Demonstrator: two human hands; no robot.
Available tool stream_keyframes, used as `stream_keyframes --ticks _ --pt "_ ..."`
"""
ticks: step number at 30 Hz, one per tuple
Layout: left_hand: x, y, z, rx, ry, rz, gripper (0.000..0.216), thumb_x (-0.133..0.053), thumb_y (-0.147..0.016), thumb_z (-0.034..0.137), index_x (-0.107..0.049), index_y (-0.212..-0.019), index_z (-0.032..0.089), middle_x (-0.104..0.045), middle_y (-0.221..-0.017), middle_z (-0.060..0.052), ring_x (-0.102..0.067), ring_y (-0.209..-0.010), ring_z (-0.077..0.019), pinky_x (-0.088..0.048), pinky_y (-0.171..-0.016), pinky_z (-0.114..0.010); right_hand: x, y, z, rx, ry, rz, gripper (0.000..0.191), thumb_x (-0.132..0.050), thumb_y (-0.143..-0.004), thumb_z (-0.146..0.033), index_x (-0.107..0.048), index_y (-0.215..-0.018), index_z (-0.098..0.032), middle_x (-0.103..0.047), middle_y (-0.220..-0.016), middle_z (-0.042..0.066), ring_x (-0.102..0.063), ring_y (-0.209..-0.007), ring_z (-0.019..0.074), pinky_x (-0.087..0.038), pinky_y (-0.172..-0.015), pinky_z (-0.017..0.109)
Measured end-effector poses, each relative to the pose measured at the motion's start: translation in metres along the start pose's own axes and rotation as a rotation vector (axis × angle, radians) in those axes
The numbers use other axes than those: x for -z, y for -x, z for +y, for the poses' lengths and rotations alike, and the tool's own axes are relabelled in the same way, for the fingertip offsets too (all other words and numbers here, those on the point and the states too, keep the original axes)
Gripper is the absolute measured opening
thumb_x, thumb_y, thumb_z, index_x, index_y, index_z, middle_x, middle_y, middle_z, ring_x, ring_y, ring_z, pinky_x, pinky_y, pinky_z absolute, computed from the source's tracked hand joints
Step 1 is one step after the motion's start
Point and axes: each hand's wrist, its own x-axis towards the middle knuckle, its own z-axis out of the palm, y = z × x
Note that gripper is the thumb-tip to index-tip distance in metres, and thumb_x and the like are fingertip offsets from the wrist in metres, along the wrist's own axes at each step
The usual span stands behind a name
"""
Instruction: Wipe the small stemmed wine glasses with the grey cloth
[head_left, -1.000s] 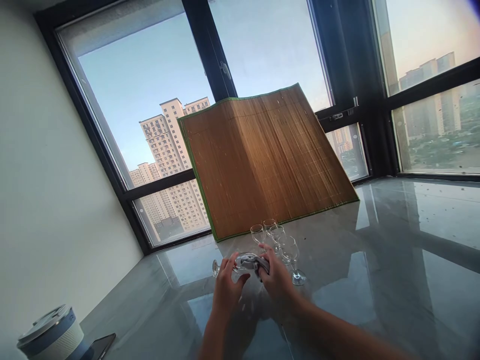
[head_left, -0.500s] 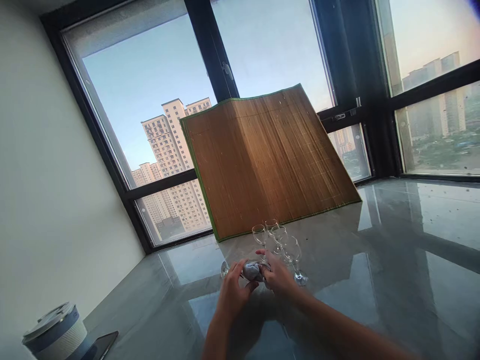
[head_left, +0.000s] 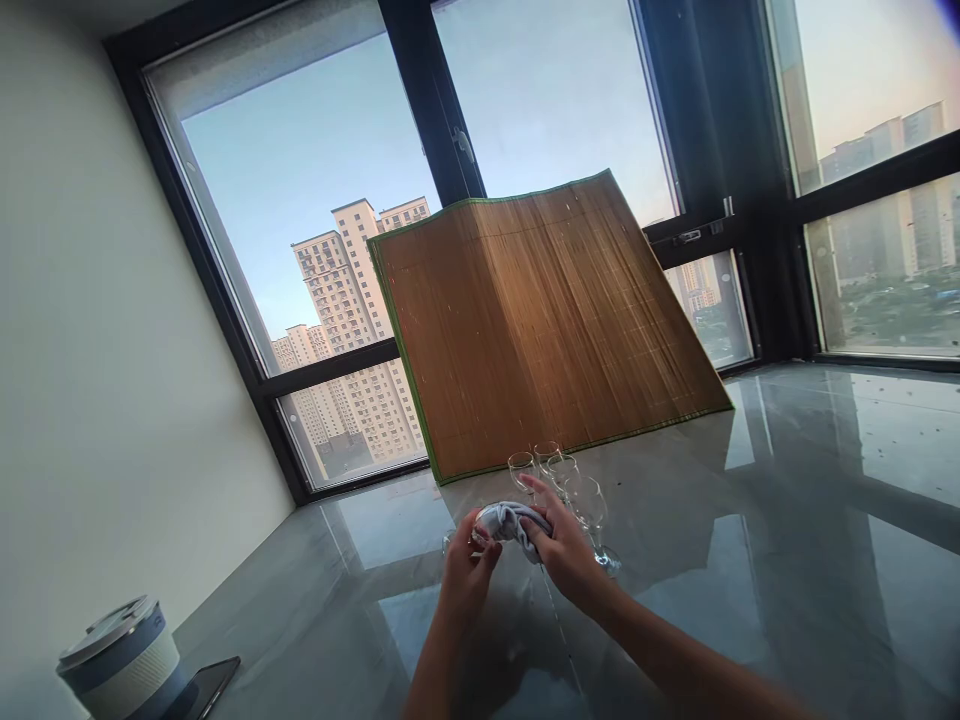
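My left hand is closed around a small stemmed glass, held sideways. The foot of the glass just shows left of my fingers, and its bowl is mostly hidden. A light grey cloth is bunched over the bowl end, gripped by my right hand. My right index finger points up and away from the cloth. Right behind my right hand stand several clear stemmed glasses, upright and close together, partly covered by that hand.
A brown bamboo mat with green edging leans against the window behind the glasses. On the glossy grey surface, a lidded cup and a dark phone sit at the lower left. A white wall bounds the left side.
The cloth has come up and spread more over the glass, and my right hand has turned and shifted slightly right. My view has swung slightly left.
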Motion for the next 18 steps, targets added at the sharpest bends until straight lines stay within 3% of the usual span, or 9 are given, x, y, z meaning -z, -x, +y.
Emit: stream_keyframes --ticks 5,9,12,15,18 --pt "-0.002 0.001 0.008 0.167 0.116 0.084 0.079 -0.062 -0.074 0.076 -0.049 -0.128 0.021 -0.06 -0.101 -0.006 -0.064 -0.065 -0.0153 -0.05 -0.053 -0.027 -0.003 0.003 -0.005 0.118 -0.01 0.053 0.063 -0.057 -0.09 -0.034 -0.034 -0.148 -0.022 -0.068 -0.093 0.005 -0.065 -0.08 0.0182 -0.053 -0.074 0.032" --pt "0.001 0.003 0.011 0.337 0.257 0.167 0.077 -0.045 -0.081 0.08 -0.042 -0.132 0.022 -0.059 -0.118 -0.012 -0.068 -0.066 -0.0162 -0.05 -0.051 -0.027 -0.003 0.009 -0.011 0.249 0.106 0.048 0.061 -0.052 -0.091 -0.024 -0.033 -0.149 -0.022 -0.064 -0.083 0.001 -0.059 -0.068 0.014 -0.05 -0.065 0.028" --pt "0.003 0.003 0.011 0.413 0.341 0.211 0.077 -0.042 -0.082 0.08 -0.044 -0.132 0.021 -0.061 -0.124 -0.015 -0.069 -0.068 -0.0166 -0.05 -0.05 -0.026 -0.002 0.016 -0.017 0.362 0.243 -0.002 0.069 -0.053 -0.086 -0.016 -0.029 -0.151 -0.023 -0.055 -0.07 -0.005 -0.048 -0.055 0.0109 -0.04 -0.055 0.024" --pt "0.004 0.003 0.01 0.415 0.352 0.195 0.078 -0.048 -0.079 0.081 -0.049 -0.129 0.021 -0.067 -0.119 -0.015 -0.07 -0.073 -0.0213 -0.053 -0.053 -0.029 -0.001 0.025 -0.028 0.485 0.338 -0.096 0.082 -0.053 -0.08 -0.012 -0.021 -0.154 -0.024 -0.047 -0.062 -0.009 -0.038 -0.049 0.0098 -0.033 -0.052 0.024" --pt "0.004 0.004 0.008 0.323 0.298 0.22 0.071 -0.054 -0.077 0.079 -0.057 -0.118 0.021 -0.071 -0.112 -0.014 -0.071 -0.088 -0.0262 -0.057 -0.069 -0.034 -0.003 0.033 -0.039 0.561 0.364 -0.128 0.089 -0.052 -0.076 -0.011 -0.016 -0.156 -0.021 -0.043 -0.058 -0.011 -0.034 -0.047 0.0095 -0.03 -0.052 0.024"
